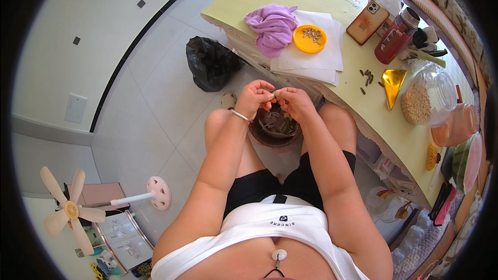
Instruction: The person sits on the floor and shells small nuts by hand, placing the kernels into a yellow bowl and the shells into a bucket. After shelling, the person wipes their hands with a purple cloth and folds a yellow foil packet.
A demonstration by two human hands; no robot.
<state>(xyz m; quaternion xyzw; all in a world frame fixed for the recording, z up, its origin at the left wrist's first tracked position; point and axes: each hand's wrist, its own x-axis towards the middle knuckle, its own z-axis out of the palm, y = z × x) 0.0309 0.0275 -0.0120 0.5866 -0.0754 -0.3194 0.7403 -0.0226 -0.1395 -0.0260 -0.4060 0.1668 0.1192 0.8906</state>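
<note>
My left hand (253, 97) and my right hand (293, 101) meet fingertip to fingertip over a dark round bowl (275, 134) that sits between my knees. Together they pinch one small seed (272, 92), too small to make out clearly. The bowl holds a heap of dark shells. A thin bangle circles my left wrist. On the table to the right, an orange lid (309, 38) holds several seeds, and a few loose dark seeds (367, 79) lie near a gold paper cone (392, 85).
The yellow-green table (358, 109) runs along my right, with a purple cloth (272, 27), white paper sheets (316, 59), a phone (367, 22), a red flask (394, 39) and clear jars (428, 96). A black bag (210, 62) lies on the tiled floor; a small fan (70, 210) stands at left.
</note>
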